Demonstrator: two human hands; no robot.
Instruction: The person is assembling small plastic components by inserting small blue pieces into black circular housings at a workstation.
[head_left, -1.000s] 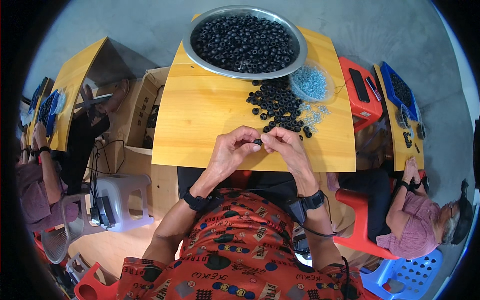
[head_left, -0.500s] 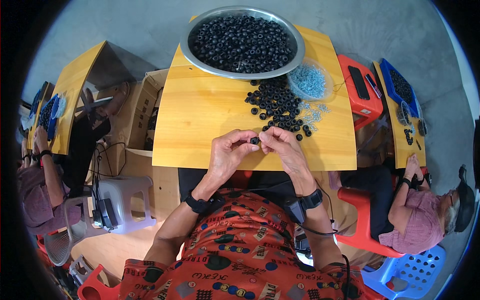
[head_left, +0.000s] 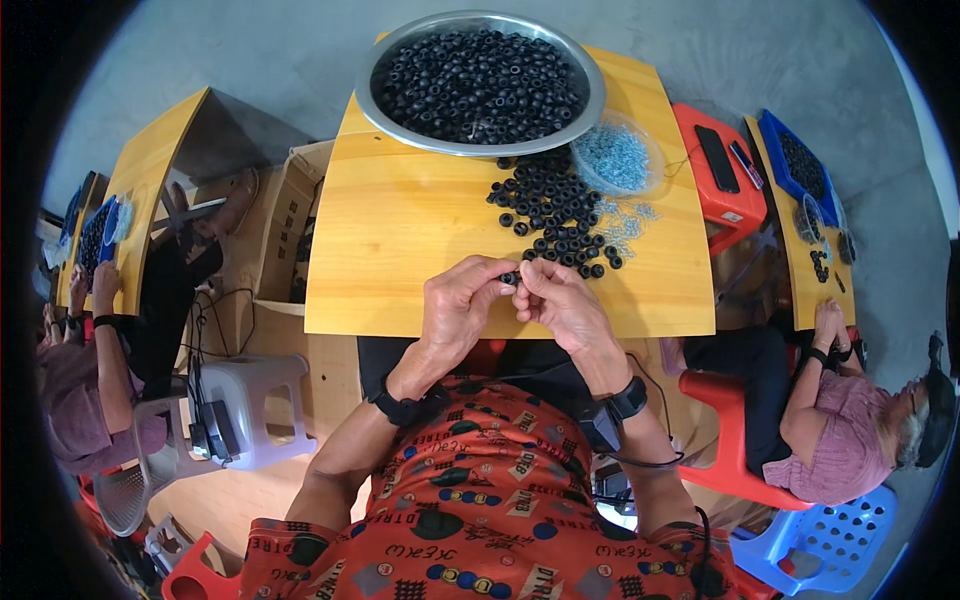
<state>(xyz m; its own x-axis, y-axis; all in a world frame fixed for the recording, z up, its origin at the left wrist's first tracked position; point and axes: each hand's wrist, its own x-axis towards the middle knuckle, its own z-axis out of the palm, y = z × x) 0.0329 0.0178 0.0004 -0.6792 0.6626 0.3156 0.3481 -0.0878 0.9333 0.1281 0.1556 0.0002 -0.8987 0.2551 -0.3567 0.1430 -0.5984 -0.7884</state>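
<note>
Between the thumb and forefinger of my left hand (head_left: 464, 303) is a small round black piece with a hole (head_left: 509, 278), held over the table's near edge. My right hand (head_left: 562, 303) comes in from the other side. Its thumb and forefinger are pinched together at the piece's right side, and whatever may be between them is too small to make out. Just beyond my hands, a loose heap of matching black pieces (head_left: 552, 205) spreads on the yellow wooden table (head_left: 400, 230). Tiny clear-bluish bits (head_left: 622, 228) are scattered along the heap's right side.
A wide metal bowl (head_left: 365, 105) full of black pieces stands at the table's far edge, beside a clear tub (head_left: 655, 180) of bluish bits. On the right, a red stool (head_left: 728, 205) carries a phone (head_left: 716, 158). Other people sit at tables on both sides.
My right fingertips have shifted slightly, and that hand has turned, showing more of its curled fingers. The left hand keeps its hold on the black piece.
</note>
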